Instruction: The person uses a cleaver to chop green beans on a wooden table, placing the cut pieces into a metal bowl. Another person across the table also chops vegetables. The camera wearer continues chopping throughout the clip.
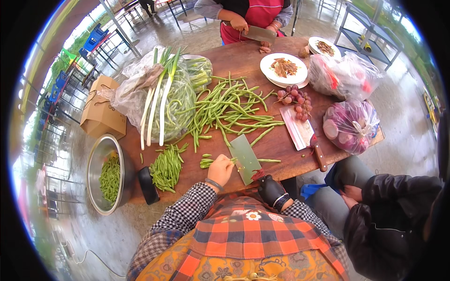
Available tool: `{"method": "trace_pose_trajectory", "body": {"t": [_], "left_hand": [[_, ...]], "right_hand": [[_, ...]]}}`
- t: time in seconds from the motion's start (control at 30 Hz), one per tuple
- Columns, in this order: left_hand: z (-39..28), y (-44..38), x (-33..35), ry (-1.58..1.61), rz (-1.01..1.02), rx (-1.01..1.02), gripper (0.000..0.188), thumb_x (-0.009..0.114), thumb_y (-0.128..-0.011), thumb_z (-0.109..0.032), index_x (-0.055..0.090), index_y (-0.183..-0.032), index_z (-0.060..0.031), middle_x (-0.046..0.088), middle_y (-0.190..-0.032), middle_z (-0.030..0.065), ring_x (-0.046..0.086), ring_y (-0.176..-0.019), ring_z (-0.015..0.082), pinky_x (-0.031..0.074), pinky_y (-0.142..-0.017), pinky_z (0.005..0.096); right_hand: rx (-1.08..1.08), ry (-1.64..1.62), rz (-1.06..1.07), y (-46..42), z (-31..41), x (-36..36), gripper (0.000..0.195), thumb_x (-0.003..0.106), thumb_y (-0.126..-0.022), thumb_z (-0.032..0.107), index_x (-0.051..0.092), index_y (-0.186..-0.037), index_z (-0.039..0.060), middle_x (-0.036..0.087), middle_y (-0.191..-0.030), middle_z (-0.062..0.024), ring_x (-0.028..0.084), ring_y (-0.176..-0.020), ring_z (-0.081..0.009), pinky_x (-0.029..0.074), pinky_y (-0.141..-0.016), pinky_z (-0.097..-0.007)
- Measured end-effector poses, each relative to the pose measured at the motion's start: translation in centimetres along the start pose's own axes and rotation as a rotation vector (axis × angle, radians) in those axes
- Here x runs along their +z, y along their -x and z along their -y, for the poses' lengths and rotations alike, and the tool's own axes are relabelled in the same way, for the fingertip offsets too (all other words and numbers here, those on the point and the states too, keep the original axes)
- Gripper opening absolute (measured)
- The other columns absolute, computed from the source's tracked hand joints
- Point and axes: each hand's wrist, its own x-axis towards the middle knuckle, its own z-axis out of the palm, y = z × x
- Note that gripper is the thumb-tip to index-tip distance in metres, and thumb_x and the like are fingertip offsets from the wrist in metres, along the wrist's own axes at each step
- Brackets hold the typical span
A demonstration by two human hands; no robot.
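My left hand point(220, 169) holds a small bunch of green beans point(206, 163) against the wooden table. In a black glove, my right hand point(270, 191) grips a broad cleaver point(244, 158), its handle bound with red strands near the blade. The blade lies across the beans just right of my left fingers, and one bean point(269, 161) sticks out beyond it. Left of my left hand is a pile of cut green beans point(167, 168). Whole long beans point(228, 105) spread over the middle of the table.
A steel bowl point(120, 189) with cut beans and a phone point(148, 186) are at left. Scallions point(165, 102) lie on bagged vegetables. Grapes point(297, 100), a small knife point(318, 152) and bagged onions point(349, 126) are at right. Opposite, a person holds another cleaver point(260, 34); someone sits at right.
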Motion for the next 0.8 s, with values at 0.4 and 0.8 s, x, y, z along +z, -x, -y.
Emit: {"method": "trace_pose_trajectory", "body": {"t": [0.4,0.8], "left_hand": [[-0.3,-0.1,-0.1,0.038,0.036,-0.035,0.007,0.068,-0.081,-0.006,0.065,-0.08,0.0007,0.059,-0.084,0.0117,0.061,-0.073,0.0303,0.051,-0.066,0.0376],[1.1,2.0,-4.4,-0.227,-0.038,-0.103,0.008,0.069,-0.079,-0.004,0.065,-0.084,0.0013,0.061,-0.104,0.014,0.063,-0.087,0.032,0.052,-0.076,0.0404]], "right_hand": [[-0.028,-0.122,-0.11,1.1,1.0,0.6,0.024,0.059,-0.086,0.016,0.058,-0.102,-0.0013,0.062,-0.081,-0.0268,0.064,-0.071,-0.0436,0.052,-0.064,-0.0505],[0.087,-0.347,-0.218,2.5,-0.3,-0.7,0.03,0.061,-0.085,0.018,0.05,-0.102,-0.0043,0.064,-0.081,-0.0299,0.064,-0.078,-0.0469,0.051,-0.067,-0.052]]}}
